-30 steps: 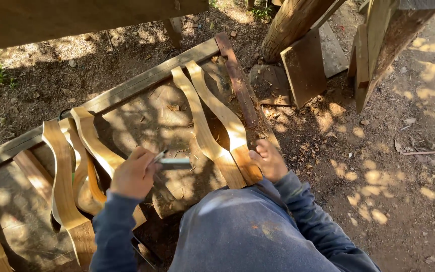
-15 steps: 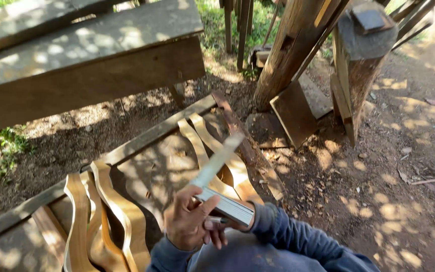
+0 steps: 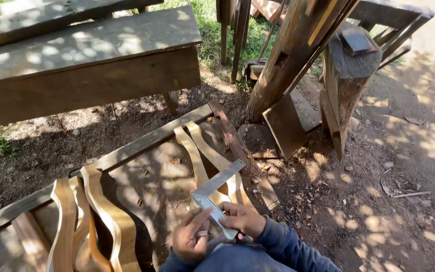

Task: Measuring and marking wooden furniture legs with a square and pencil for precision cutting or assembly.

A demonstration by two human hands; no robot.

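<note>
From the head camera I see the metal try square [image 3: 216, 197] has come up off the curved wooden slats [image 3: 205, 158]. My left hand [image 3: 191, 241] and right hand [image 3: 242, 219] both grip its stock, just nearer me than the slats; measuring looks paused.

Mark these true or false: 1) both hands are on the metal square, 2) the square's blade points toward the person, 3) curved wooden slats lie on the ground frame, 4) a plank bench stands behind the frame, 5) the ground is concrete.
1) True: the left hand and right hand both hold the metal try square.
2) False: its blade points up and away, toward the wooden post.
3) True: curved wooden slats lie on the ground frame.
4) True: the plank bench stands behind it.
5) False: the ground is bare dirt with leaves.
</note>
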